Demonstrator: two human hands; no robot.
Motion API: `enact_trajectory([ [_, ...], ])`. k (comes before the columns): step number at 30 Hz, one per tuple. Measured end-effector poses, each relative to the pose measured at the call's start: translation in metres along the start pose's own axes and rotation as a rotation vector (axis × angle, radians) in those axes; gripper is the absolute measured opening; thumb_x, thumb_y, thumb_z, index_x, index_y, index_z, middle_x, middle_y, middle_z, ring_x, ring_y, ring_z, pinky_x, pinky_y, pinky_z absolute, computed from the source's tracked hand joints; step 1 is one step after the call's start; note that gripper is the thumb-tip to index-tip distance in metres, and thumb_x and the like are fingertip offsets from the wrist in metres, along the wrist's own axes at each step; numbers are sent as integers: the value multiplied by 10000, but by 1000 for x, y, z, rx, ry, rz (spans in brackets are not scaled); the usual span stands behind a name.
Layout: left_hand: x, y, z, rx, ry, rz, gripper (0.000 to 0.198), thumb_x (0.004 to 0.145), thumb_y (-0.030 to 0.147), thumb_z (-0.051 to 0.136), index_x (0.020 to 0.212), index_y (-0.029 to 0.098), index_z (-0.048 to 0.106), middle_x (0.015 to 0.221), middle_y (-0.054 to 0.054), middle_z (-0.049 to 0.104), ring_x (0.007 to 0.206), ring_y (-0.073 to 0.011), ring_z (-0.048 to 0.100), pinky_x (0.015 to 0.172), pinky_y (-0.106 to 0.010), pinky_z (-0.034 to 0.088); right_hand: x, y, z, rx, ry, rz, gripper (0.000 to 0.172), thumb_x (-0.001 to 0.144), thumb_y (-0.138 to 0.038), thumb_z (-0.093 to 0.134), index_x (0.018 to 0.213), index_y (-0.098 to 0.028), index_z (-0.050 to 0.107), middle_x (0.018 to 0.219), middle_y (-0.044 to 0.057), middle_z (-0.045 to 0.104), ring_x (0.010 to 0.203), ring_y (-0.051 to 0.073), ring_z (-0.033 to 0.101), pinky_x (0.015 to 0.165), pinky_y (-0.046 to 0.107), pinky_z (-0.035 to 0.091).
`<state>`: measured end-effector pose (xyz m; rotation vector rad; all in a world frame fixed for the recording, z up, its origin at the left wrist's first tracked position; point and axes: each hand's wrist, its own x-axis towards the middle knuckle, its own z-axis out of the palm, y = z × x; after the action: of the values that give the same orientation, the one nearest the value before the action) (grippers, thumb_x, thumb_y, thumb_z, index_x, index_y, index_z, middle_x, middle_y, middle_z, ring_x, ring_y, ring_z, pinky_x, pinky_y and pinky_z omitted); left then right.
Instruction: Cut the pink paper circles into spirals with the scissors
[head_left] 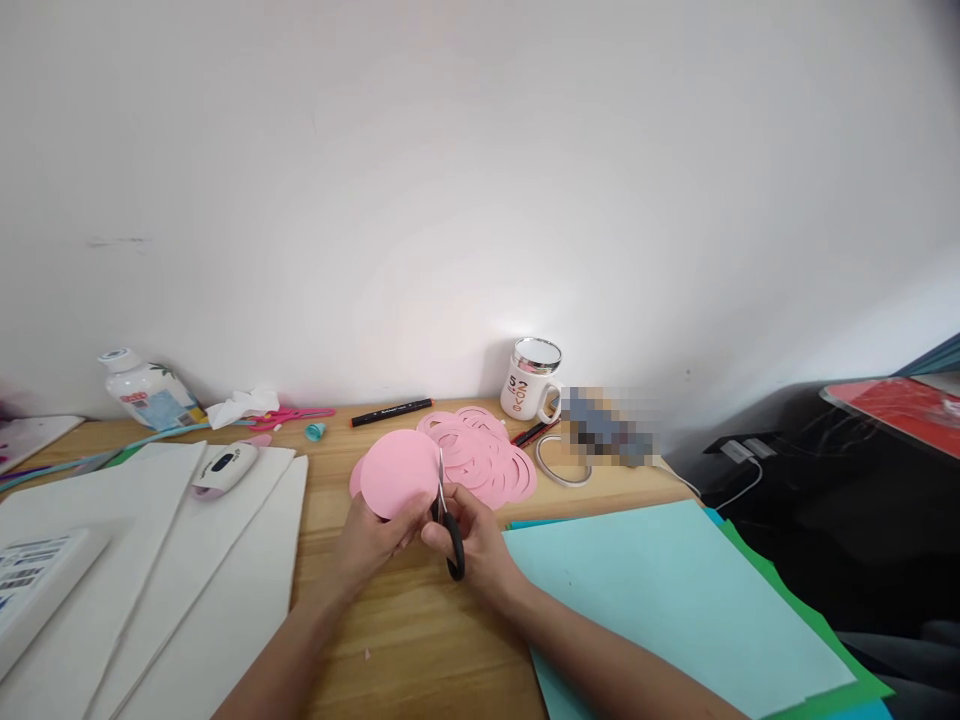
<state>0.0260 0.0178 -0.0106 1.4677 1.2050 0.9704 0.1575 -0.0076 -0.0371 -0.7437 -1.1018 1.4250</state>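
My left hand (375,530) pinches the lower edge of a round pink paper disc (400,472), thumb on its front. In my right hand (476,540) is a pair of scissors (453,540) with black handles, fingers wrapped in the loops. The blades point up along the disc's right edge; I cannot tell whether they touch the paper. Just behind the disc lies a heap of pink paper cutouts (487,455) with curved slits. Part of another pink piece shows behind the disc's left side.
White sheets (247,560) with a white-and-pink device (225,470) lie left; light blue and green paper (675,590) lies right. Along the wall stand a white bottle (150,390), pink scissors (289,415), a black marker (391,412) and a mug (531,385). A ring-shaped band (551,470) lies near the mug.
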Motion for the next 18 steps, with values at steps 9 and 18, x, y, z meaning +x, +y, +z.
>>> enact_trajectory([
  [9, 1, 0, -3, 6, -23, -25, 373, 701, 398, 605, 450, 176, 442, 369, 56, 370, 372, -78, 334, 394, -211, 273, -1, -6, 2, -10, -22, -23, 341, 662, -453, 715, 773, -213, 500, 628, -25, 561, 627, 154, 537, 638, 267, 398],
  [18, 1, 2, -6, -11, -12, 4, 369, 710, 389, 586, 452, 162, 453, 369, 61, 377, 382, -69, 332, 409, -197, 287, -1, 3, -3, -37, 35, 41, 353, 672, -455, 697, 833, -192, 525, 543, -66, 470, 452, 82, 374, 448, 211, 293],
])
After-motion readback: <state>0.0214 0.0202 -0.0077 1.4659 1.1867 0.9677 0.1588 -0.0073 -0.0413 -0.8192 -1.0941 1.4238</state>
